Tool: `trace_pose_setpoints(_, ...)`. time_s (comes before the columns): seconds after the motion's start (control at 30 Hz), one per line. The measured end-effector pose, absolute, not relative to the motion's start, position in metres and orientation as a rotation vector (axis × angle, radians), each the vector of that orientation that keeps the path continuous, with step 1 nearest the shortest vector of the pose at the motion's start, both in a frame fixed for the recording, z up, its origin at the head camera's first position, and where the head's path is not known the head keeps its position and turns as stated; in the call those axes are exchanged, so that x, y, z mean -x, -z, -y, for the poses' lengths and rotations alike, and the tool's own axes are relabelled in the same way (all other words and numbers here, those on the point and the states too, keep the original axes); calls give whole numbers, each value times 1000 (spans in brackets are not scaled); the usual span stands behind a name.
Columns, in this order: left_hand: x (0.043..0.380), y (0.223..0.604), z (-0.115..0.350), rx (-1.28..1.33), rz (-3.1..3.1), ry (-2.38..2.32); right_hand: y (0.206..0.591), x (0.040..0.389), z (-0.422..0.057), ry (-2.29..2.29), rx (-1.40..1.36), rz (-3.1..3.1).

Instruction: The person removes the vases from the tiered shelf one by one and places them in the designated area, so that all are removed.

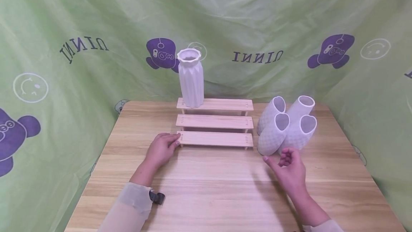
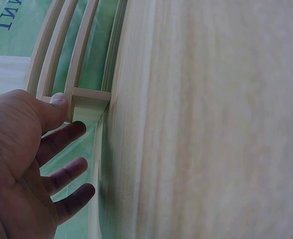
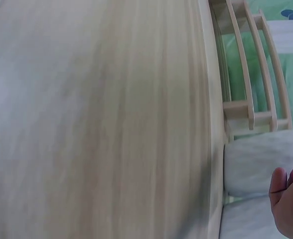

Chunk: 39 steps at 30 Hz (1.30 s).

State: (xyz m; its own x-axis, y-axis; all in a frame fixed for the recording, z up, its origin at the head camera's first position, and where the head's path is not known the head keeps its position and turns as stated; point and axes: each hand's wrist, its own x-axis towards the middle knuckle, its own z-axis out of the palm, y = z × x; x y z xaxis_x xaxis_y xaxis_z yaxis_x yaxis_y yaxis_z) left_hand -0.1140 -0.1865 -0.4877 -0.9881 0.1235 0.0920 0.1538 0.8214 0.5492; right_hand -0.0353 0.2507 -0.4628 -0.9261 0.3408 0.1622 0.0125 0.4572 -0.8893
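A pale wooden three-step display stand stands on the table, its steps rising toward the back. My left hand is at the left end of its lowest step. In the left wrist view the thumb lies against the plank's end, the index finger is hidden, and the other fingers are spread. A white pleated vase stands upright on the left of the top step. My right hand holds nothing, fingers loosely bent and thumb apart, just in front of a cluster of several white textured vases with slanted openings.
The wood-grain table extends in front of the stand and on both sides. A green printed cloth hangs behind and along the sides. The vase cluster stands close to the stand's right end.
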Motion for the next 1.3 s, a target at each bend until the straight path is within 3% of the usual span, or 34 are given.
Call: trace_pose_setpoints(1.3,114,486,187,241,2949,874,439,59,-174,-1707,-45,2208)
